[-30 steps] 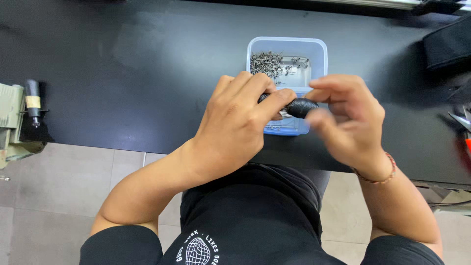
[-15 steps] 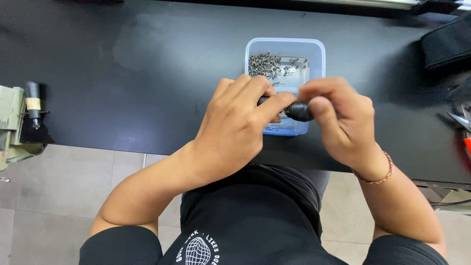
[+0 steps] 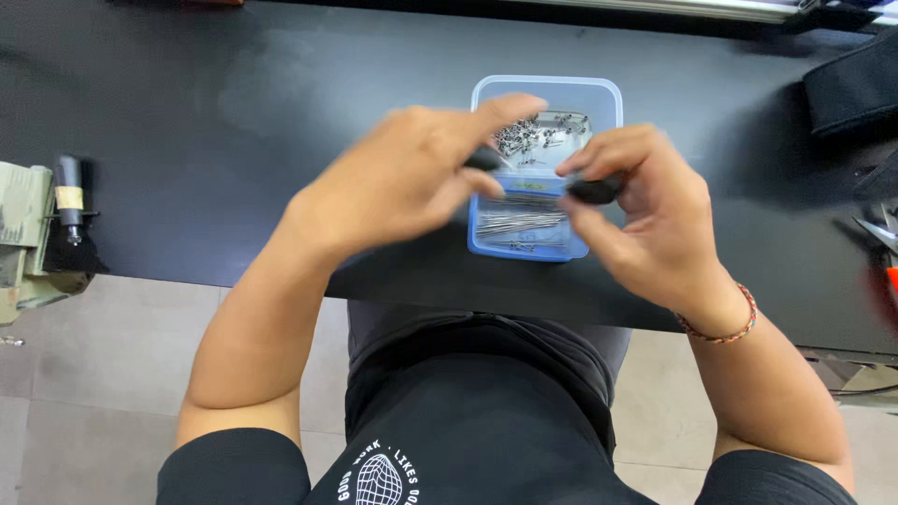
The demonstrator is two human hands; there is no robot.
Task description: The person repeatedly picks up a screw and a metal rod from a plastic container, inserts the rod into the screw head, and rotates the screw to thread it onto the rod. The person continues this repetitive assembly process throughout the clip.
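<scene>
Black pieces, two of them, small and dark: one (image 3: 485, 159) pinched in the left hand (image 3: 412, 178), the other (image 3: 596, 191) in the right hand (image 3: 645, 220). Both held in the air just above a clear blue plastic tub (image 3: 545, 89) on the black table (image 3: 234, 112). Left hand is motion-blurred, fingers curled, thumb and forefinger closed on its piece. Right hand also mostly closed, fingertips clamped round its piece, bead bracelet (image 3: 720, 327) at the wrist. A thin pale line seems to run between the two pieces; too blurred to say what it is.

Tub holds a heap of tiny metal parts (image 3: 541, 133) at the far end and a bundle of thin metal pins (image 3: 524, 223) nearer the person.

Handling guess: pieces look light, hard, probably smooth plastic or rubber, so a fingertip pinch across the middle suits them. Small enough to slip if the grip is loose. Pins look stiff but thin, likely bendable and pointed.

Left edge of table: a greenish clamp-like fixture (image 3: 23, 243) with a dark cylindrical tool (image 3: 67, 192). Black bag (image 3: 856, 84) at far right.
</scene>
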